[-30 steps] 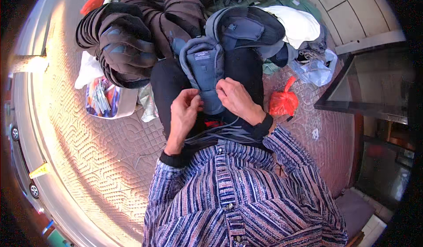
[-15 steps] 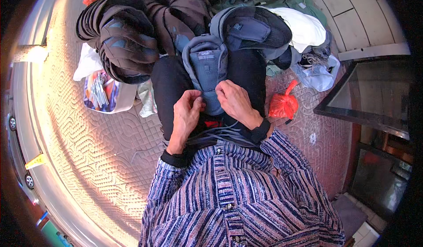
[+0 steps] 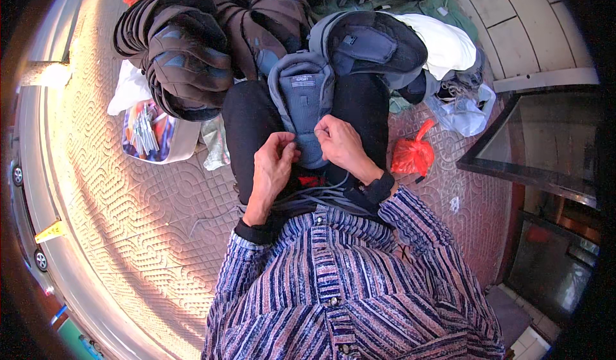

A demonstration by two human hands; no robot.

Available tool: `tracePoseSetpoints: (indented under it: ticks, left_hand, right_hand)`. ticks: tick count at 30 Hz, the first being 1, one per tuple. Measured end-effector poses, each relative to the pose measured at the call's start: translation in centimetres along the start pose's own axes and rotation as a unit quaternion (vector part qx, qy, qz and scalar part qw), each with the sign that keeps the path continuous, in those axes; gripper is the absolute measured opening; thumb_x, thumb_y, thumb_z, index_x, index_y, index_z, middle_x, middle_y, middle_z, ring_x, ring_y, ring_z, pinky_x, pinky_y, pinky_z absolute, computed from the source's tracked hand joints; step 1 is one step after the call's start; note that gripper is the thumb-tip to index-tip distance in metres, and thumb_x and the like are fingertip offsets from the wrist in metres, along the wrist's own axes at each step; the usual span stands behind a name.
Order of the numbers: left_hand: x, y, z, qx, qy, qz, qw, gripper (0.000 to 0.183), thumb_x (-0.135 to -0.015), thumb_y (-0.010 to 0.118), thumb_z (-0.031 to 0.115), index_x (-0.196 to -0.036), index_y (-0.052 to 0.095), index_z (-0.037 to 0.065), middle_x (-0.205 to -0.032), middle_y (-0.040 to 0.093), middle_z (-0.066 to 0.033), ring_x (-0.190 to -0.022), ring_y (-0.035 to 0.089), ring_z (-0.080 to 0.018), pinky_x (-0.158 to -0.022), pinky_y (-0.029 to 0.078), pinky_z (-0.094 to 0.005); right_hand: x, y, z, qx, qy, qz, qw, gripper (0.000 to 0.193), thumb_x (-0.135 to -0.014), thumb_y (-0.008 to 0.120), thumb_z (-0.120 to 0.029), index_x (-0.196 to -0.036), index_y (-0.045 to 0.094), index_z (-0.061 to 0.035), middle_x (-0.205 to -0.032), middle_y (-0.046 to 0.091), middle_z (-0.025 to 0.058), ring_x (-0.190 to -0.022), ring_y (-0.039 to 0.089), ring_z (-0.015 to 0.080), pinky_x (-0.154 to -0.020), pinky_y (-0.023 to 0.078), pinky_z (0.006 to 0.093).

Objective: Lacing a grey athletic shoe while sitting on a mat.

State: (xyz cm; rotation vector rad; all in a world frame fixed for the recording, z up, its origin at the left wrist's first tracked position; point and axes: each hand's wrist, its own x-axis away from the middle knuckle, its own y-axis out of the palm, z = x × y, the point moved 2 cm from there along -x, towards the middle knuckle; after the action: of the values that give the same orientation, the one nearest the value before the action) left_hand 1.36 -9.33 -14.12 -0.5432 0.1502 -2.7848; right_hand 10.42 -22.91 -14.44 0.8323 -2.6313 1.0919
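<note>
The head fisheye looks down over the lap (image 3: 249, 119).

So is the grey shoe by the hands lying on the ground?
No, the grey shoe upper is on the person's lap, with the left hand and right hand at its near end.

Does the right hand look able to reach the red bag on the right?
Probably yes: nothing visible covers the red bag, though the right hand is at the grey shoe upper.

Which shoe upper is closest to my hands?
The grey one with the label, its near end between your left hand and right hand. The larger grey piece lies farther up, right; the brown ones are stacked left.
</note>
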Motion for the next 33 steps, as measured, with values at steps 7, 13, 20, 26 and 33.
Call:
tracePoseSetpoints:
  ticks: [7, 13, 20, 26, 33]
  left_hand:
    - [0.0, 0.0, -0.3, 0.004, 0.014, -0.006, 1.000, 0.016, -0.088, 0.050, 0.005, -0.101, 0.053, -0.004, -0.086, 0.061, -0.0073, -0.075, 0.061, -0.0130, -0.067, 0.048, -0.0249]
    - [0.0, 0.0, -0.1, 0.003, 0.026, -0.011, 1.000, 0.016, -0.088, 0.050, 0.005, -0.101, 0.053, -0.004, -0.085, 0.061, -0.0076, -0.073, 0.061, -0.0133, -0.067, 0.048, -0.0252]
    - [-0.2, 0.3, 1.7, -0.051, -0.011, 0.005, 0.999, 0.021, -0.089, 0.050, 0.016, -0.090, 0.058, -0.004, -0.073, 0.062, -0.0083, -0.066, 0.061, -0.0144, -0.062, 0.049, -0.0260]
    - [-1.9, 1.1, 2.1, -0.064, -0.110, -0.037, 0.991, 0.039, -0.090, 0.048, 0.027, -0.072, 0.058, -0.006, -0.058, 0.060, -0.0111, -0.049, 0.059, -0.0183, -0.047, 0.047, -0.0306]
    - [-2.3, 1.6, 1.6, -0.122, -0.103, -0.039, 0.986, 0.038, -0.089, 0.048, 0.023, -0.066, 0.057, -0.006, -0.054, 0.059, -0.0120, -0.042, 0.057, -0.0173, -0.038, 0.046, -0.0292]
  right_hand:
    - [-0.2, 0.3, 0.3, -0.012, -0.001, 0.023, 1.000, 0.010, -0.076, 0.051, -0.011, -0.079, 0.057, -0.0046, -0.082, 0.061, 0.0200, -0.082, 0.058, 0.0374, -0.071, 0.045, 0.0460]
    - [0.0, 0.4, 0.1, -0.008, 0.001, -0.005, 1.000, 0.009, -0.076, 0.051, -0.011, -0.081, 0.056, -0.0050, -0.083, 0.060, 0.0191, -0.083, 0.058, 0.0373, -0.072, 0.045, 0.0463]
    - [0.4, 0.1, -0.2, 0.023, -0.011, -0.004, 1.000, 0.009, -0.076, 0.050, -0.010, -0.082, 0.055, -0.0048, -0.088, 0.059, 0.0168, -0.086, 0.056, 0.0374, -0.073, 0.043, 0.0464]
    - [-0.1, 0.0, -0.1, 0.005, 0.002, -0.028, 1.000, 0.009, -0.074, 0.050, -0.009, -0.081, 0.054, -0.0052, -0.087, 0.059, 0.0161, -0.085, 0.056, 0.0372, -0.071, 0.043, 0.0469]
    - [1.2, 0.1, -0.9, 0.108, -0.113, 0.056, 0.986, 0.005, -0.079, 0.051, -0.007, -0.083, 0.053, -0.0051, -0.086, 0.051, 0.0133, -0.081, 0.054, 0.0361, -0.066, 0.044, 0.0434]
